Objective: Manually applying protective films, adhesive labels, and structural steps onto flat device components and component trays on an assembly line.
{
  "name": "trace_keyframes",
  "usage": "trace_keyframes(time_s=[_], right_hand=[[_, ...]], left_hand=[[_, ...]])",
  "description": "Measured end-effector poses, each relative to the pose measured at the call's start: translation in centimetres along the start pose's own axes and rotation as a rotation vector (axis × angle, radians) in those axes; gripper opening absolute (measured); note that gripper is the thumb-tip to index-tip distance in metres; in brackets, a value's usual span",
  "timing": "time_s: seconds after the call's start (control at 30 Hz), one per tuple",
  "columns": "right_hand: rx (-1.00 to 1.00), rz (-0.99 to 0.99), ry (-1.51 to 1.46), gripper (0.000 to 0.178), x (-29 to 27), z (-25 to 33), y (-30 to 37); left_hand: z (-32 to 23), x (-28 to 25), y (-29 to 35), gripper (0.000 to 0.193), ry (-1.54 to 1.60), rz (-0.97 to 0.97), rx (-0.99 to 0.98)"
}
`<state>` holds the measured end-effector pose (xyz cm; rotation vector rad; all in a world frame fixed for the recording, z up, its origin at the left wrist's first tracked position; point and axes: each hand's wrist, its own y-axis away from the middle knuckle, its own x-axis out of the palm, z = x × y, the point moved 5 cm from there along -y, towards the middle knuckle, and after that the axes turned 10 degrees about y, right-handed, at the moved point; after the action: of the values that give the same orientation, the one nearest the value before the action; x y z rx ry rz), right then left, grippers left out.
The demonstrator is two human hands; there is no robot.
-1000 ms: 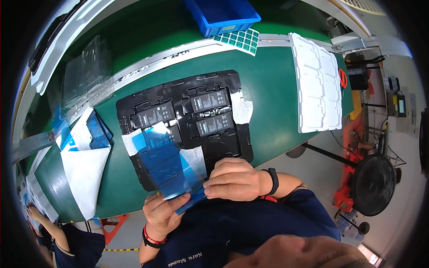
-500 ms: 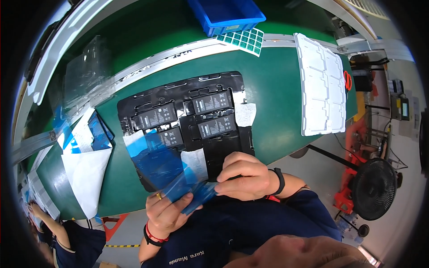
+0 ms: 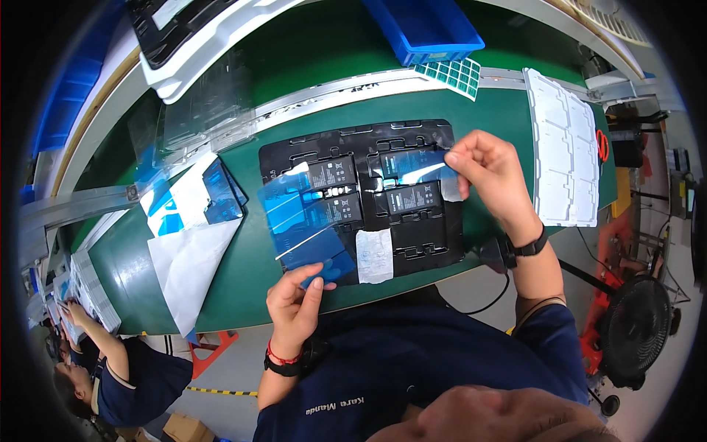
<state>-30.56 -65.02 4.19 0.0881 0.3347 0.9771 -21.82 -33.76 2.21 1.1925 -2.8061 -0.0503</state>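
Observation:
A black plastic tray (image 3: 353,140) lies on the green table with several flat black batteries in its pockets. My left hand (image 3: 296,298), near the tray's front left corner, pinches the edge of a transparent blue film sheet (image 3: 313,247). That sheet covers part of the tray's left side. Above the right part of the tray, my right hand (image 3: 490,173) pinches a small piece of blue film (image 3: 423,166) between thumb and fingers. It overlaps the upper right battery; whether it touches is unclear. The lower right battery (image 3: 414,199) shows below it.
A white paper piece (image 3: 374,254) lies on the tray's front. White sheets with blue film (image 3: 195,228) are at left, and a white moulded tray (image 3: 565,151) at right, with orange scissors (image 3: 602,146) beside it. Behind are a blue bin (image 3: 434,51) and a green label sheet (image 3: 456,76). A co-worker (image 3: 140,376) is at far left.
My hands have moved apart. The right went up and right over the tray with a small film piece; the left stays at the front left with the blue sheet. The view has shifted.

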Motion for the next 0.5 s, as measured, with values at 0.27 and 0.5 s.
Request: trace_keyframes(time_s=[0.27, 0.5], right_hand=[[0.135, 0.039, 0.127, 0.011, 1.5, -2.3, -2.4], [0.114, 0.041, 0.146, 0.011, 1.8, -2.4, -2.8]], left_hand=[[1.0, -0.2, -0.4, 0.023, 0.188, -0.01, -0.061], [1.1, -0.2, -0.5, 0.023, 0.186, -0.027, -0.048]])
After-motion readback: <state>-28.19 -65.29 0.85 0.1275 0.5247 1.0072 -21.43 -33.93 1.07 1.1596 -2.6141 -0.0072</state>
